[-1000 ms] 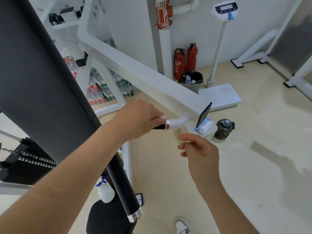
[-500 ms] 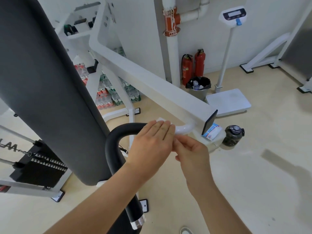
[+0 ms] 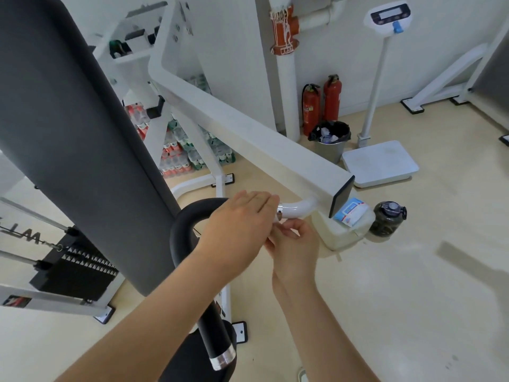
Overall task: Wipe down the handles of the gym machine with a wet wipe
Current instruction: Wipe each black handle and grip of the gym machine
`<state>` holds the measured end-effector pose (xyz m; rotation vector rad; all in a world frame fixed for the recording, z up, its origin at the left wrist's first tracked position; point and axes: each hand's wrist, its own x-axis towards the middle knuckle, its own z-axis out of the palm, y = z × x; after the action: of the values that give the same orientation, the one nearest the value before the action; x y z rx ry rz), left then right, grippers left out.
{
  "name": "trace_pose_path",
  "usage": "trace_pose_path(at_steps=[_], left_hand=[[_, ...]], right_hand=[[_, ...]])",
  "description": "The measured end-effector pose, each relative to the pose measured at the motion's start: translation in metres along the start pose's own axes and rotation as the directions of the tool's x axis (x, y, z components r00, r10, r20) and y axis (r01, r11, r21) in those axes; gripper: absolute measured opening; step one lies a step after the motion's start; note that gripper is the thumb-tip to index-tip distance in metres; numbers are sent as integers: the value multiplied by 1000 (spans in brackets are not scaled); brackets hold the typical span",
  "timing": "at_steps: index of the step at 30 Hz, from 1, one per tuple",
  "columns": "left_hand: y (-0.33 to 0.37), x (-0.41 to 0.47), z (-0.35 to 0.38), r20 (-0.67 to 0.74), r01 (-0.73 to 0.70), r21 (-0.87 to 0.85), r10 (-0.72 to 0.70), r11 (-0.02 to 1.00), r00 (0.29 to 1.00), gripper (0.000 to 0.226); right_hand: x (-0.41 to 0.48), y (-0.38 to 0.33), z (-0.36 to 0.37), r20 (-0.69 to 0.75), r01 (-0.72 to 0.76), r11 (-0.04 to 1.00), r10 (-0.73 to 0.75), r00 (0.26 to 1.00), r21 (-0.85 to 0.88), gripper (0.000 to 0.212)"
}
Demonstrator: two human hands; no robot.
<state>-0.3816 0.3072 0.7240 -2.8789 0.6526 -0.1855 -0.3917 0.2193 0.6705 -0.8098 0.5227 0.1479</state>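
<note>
left hand [image 3: 242, 224]: fingers straight and together, laid flat over the top of the black handle [image 3: 187, 230], right up against the chrome collar [image 3: 279, 212]
right hand [image 3: 296, 244]: tucked just under the left fingertips, fingers curled in toward the collar; gripping anything or not, honestly can't tell
wet wipe: hidden somewhere between the two hands, can't make it out
handle: loops from the white bent tube [image 3: 298, 209] down to a chrome end cap [image 3: 223, 359]; top stretch covered by the left hand
wipes pack [image 3: 351, 215]: blue and white, lying on a white tub [image 3: 344, 235], corner cut off behind the beam's black cap [image 3: 341, 195]
tub: insides not visible
bin [image 3: 330, 150]: black liner, crumpled trash inside
dark jar [image 3: 387, 220]: touching the tub, contents too murky to read
</note>
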Motion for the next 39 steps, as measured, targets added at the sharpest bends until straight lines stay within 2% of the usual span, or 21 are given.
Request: trace_pose_path(at_steps=[4,8,10,12,14,15,16,17,19,20,23,25,27,29,30,31,34,35,37,38,39], left_hand=[[-5,35,-23,363,71,-35,-54,997,930,12],[-10,55,-31,477,109,-149,-25,983,878,7],[-2,40,-18,364,120,-71,-87,990,927,8],[14,14,-3,109,79,61,-86,995,990,30],[30,-6,1,-129,49,1,-48,999,991,40],[36,-14,2,-190,41,-57,-51,998,980,39],[40,-22,4,-207,44,-127,-70,991,976,38],[45,-29,1,-155,86,-229,-123,970,980,37],[50,-43,-8,10,253,-419,-274,872,962,30],[52,-49,-13,89,327,-533,-333,780,939,21],[55,-64,-27,224,422,-817,-457,393,861,11],[53,-72,-37,254,384,-903,-482,194,839,5],[50,-86,-46,307,286,-951,-482,-119,821,3],[48,-106,-53,372,171,-891,-460,-422,806,9],[47,-119,-56,385,126,-854,-451,-504,805,10],[47,-133,-58,387,99,-836,-452,-540,804,12],[45,-183,-68,385,24,-805,-491,-593,781,8],[44,-203,-72,380,-5,-802,-516,-598,768,7],[42,-249,-83,364,-37,-817,-564,-575,741,9],[42,-274,-89,357,-35,-838,-594,-545,721,12],[41,-301,-93,350,-19,-864,-628,-504,695,14]], right_hand=[[2,-4,-5,119,-218,952,196,973,216,26],[-2,-11,-11,228,-278,946,236,945,170,29],[-5,-15,-17,241,-246,967,223,945,71,27],[-8,-20,-21,177,-196,980,199,964,-35,32],[-11,-27,-23,98,-144,984,154,983,-102,32],[-13,-30,-24,81,-115,984,127,989,-138,30],[-16,-33,-26,81,-90,977,107,991,-194,27],[-21,-35,-30,103,-74,963,104,989,-261,24],[-32,-38,-40,170,-75,931,143,975,-357,17],[-37,-38,-45,188,-83,928,160,969,-364,17],[-45,-42,-51,195,-149,954,204,959,-261,25],[-49,-46,-48,246,-200,961,245,938,-192,23],[-57,-50,-41,333,-229,963,264,905,-140,7],[-69,-51,-36,444,-203,972,236,865,-119,8],[-77,-50,-34,494,-169,976,215,842,-136,6],[-87,-49,-29,545,-144,978,205,813,-154,9],[-117,-33,-20,655,-173,973,232,719,-155,42],[-131,-25,-14,667,-188,969,246,703,-159,41],[-163,-4,-4,689,-206,965,259,677,-161,20],[-182,9,3,682,-157,968,251,687,-198,8],[-204,20,9,673,-31,957,225,704,-287,4]])
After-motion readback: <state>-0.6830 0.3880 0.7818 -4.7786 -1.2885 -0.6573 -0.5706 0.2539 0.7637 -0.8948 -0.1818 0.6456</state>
